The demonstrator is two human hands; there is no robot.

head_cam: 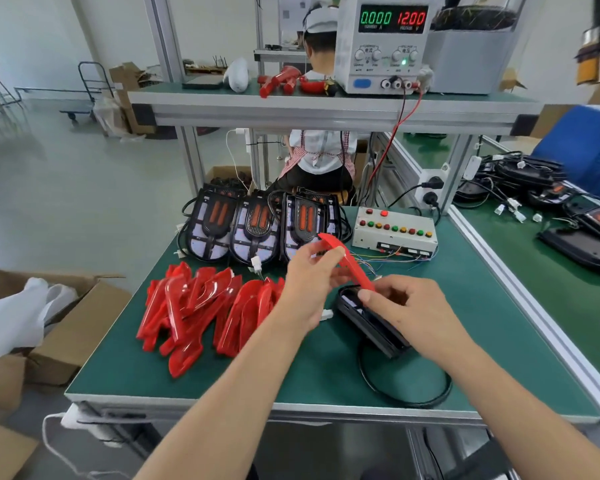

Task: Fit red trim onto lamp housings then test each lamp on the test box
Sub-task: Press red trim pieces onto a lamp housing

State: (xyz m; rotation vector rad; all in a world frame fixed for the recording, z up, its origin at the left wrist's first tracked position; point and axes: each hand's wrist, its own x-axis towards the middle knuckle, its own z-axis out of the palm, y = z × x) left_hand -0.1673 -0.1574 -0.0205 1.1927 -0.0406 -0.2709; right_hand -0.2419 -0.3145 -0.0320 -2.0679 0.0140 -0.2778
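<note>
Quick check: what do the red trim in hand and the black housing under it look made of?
Red trim: looks like glossy, slightly translucent moulded plastic; the pile of trims shows bright highlights. Lamp housing: seems matte black plastic with a dull sheen, though metal can't be ruled out. Left hand and right hand both grip the trim.

Both bare forearms reach forward, hands close together.
The left hand (312, 282) has its fingers curled in a pinch; the right hand (406, 306) likewise, thumb forward.

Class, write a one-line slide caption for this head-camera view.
Both hands hold a red trim over a black lamp housing, near the test box.
</note>
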